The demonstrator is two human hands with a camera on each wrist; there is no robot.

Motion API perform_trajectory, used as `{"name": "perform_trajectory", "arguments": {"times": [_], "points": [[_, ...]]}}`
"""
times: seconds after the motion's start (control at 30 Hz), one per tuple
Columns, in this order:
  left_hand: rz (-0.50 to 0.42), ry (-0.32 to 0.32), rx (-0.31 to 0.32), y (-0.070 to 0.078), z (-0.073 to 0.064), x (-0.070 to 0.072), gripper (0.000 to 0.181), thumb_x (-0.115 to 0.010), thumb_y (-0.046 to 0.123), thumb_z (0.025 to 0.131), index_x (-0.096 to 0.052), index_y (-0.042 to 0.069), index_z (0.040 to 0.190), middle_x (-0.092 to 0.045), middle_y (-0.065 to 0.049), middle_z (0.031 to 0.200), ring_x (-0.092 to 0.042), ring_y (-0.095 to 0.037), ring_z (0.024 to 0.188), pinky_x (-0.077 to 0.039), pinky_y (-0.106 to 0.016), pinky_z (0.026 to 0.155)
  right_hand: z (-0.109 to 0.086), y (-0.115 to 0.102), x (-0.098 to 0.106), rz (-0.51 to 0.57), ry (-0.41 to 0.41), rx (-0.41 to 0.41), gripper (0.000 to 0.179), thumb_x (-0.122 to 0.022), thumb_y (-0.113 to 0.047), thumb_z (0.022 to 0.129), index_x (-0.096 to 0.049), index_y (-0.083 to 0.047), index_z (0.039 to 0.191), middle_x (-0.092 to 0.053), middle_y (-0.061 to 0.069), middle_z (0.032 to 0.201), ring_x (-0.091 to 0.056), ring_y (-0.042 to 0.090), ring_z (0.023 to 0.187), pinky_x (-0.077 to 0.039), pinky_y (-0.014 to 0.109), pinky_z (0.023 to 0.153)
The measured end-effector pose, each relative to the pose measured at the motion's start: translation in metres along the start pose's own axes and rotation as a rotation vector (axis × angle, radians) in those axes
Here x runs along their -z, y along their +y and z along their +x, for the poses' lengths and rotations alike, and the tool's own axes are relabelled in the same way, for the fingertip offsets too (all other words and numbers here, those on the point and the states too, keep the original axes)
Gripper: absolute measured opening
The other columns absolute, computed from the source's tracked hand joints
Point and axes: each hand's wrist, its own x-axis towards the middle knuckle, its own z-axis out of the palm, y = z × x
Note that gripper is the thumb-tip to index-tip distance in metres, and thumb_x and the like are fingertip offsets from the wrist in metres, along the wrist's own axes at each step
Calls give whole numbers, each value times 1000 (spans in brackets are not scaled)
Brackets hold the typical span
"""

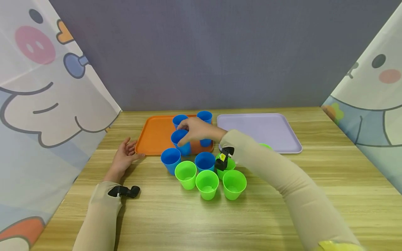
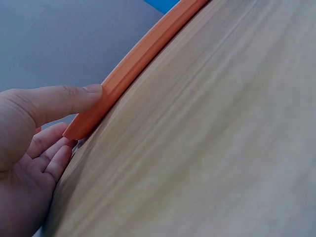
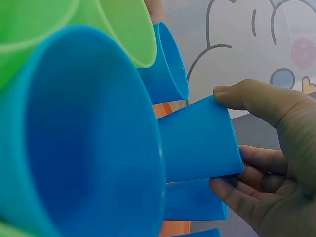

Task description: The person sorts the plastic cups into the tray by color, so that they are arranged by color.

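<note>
Right hand [image 1: 197, 131] grasping one blue cup [image 3: 200, 140] at its rim, thumb on the near side, fingers opposite, cup body below the grip by the orange tray's [image 1: 155, 135] front edge; left hand [image 1: 123, 157] unclenched, thumb touching that tray's near-left corner.

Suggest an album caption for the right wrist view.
Right hand pinches a tapered blue plastic cup near its rim.

No readable text (nor numbers)
</note>
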Motion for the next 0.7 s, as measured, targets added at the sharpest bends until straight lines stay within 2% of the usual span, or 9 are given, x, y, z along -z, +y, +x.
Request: {"name": "perform_trajectory", "arguments": {"times": [0.27, 0.53, 0.7], "points": [[2, -1, 7, -2, 1, 1, 102, -67, -9, 88, 8, 0, 157, -23, -27, 159, -30, -43, 141, -35, -36, 113, 16, 0, -5, 22, 35, -41, 70, -83, -36, 79, -59, -6, 137, -60, 6, 135, -54, 21, 122, -47, 33, 102], [8, -5, 2, 0, 0, 0, 102, -68, -9, 88, 7, -1, 157, -24, -27, 158, -32, -43, 140, -39, -27, 108, 25, -3, -7, 74, 49, -49, 71, -82, -30, 80, -55, -3, 139, -58, 9, 138, -55, 23, 121, -50, 31, 98], [6, -5, -9, 0, 0, -1, 101, -67, -9, 89, 7, -2, 157, -24, -28, 158, -32, -44, 139, -42, -20, 103, 32, -4, -9, 94, 65, -54, 66, -82, -30, 80, -59, -4, 136, -60, 9, 135, -57, 22, 118, -51, 29, 94]]}}
